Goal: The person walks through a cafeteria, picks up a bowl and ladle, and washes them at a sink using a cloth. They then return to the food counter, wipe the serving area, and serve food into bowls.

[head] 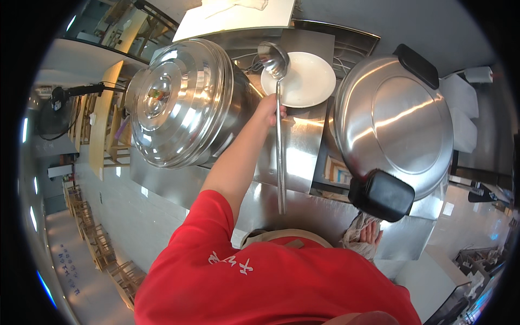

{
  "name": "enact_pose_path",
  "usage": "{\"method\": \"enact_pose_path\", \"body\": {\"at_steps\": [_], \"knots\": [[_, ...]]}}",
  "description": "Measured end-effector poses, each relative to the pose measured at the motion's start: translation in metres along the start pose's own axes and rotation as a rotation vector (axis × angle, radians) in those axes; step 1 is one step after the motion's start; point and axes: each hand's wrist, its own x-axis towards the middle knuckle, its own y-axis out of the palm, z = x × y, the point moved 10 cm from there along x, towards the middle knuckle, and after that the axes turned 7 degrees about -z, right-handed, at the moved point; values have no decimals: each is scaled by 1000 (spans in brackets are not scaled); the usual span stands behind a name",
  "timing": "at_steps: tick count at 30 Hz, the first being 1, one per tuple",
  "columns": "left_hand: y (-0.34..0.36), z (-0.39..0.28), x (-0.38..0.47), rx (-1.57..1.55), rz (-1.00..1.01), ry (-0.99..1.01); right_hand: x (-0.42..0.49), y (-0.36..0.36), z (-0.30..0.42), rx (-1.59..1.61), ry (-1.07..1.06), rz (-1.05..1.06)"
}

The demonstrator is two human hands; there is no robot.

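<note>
My left hand reaches forward to the near rim of a white round plate, its fingers closed around a long-handled metal ladle close to the bowl. The ladle's bowl lies over the left part of the plate, and its handle points back towards my body. At the lower right, my right hand holds a crumpled pale cloth by the counter's front edge. It is just below the black handle of a large steel pot or cooker with a steel lid; part of this hand is hidden.
A large steel pot with a domed transparent lid stands left of the plate. Beneath them runs a stainless steel counter. A white board or shelf lies beyond. Cables show behind the plate, white packages at the right, wooden tables and chairs at the far left.
</note>
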Motion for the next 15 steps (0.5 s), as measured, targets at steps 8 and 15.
{"method": "enact_pose_path", "body": {"at_steps": [8,15], "knots": [[15,-23,51,189,-123,166,-12,25,-7,-114,-5,47],[8,-23,58,68,-141,243,12,1,8,-108,-14,-148]]}}
